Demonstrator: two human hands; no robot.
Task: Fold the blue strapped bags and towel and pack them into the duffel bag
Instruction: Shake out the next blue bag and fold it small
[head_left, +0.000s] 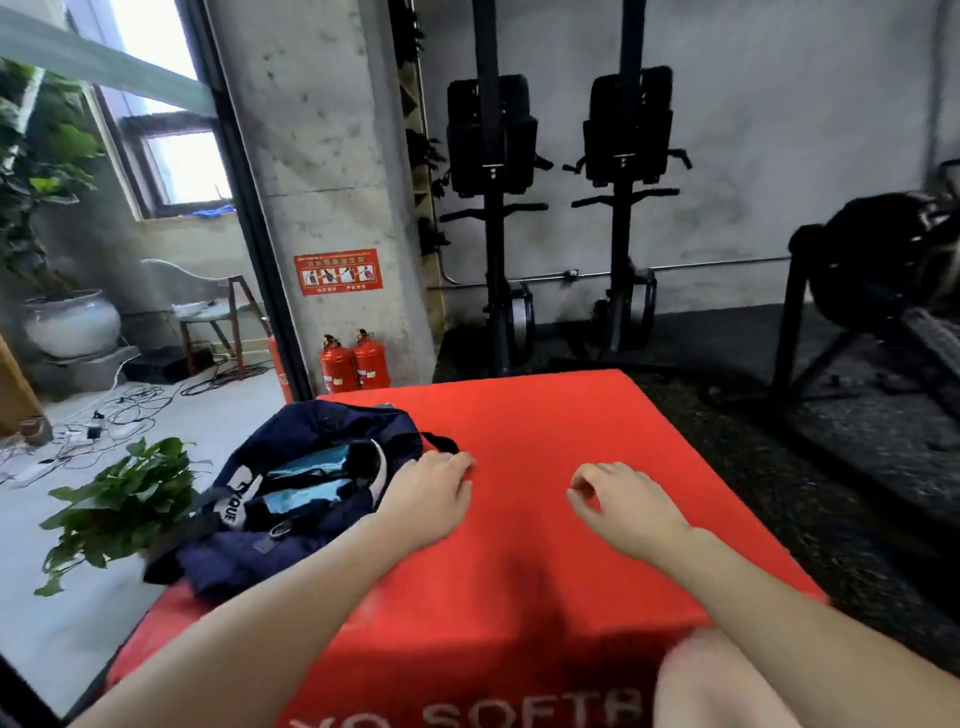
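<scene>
A navy duffel bag (291, 499) lies open on the left part of a red soft box (545, 545). Light blue folded fabric (306, 478) shows inside its opening, together with dark items. My left hand (426, 493) rests beside the bag's right edge, fingers bent down onto the red surface near a black strap (441, 441). Whether it holds the strap is unclear. My right hand (618, 499) hovers over the middle of the box, fingers loosely curled, holding nothing.
A leafy green plant (119, 493) stands on the floor left of the box. Two red fire extinguishers (356, 364) stand by the concrete pillar. Black gym machines (561, 208) line the back wall. Cables (104, 421) lie across the left floor.
</scene>
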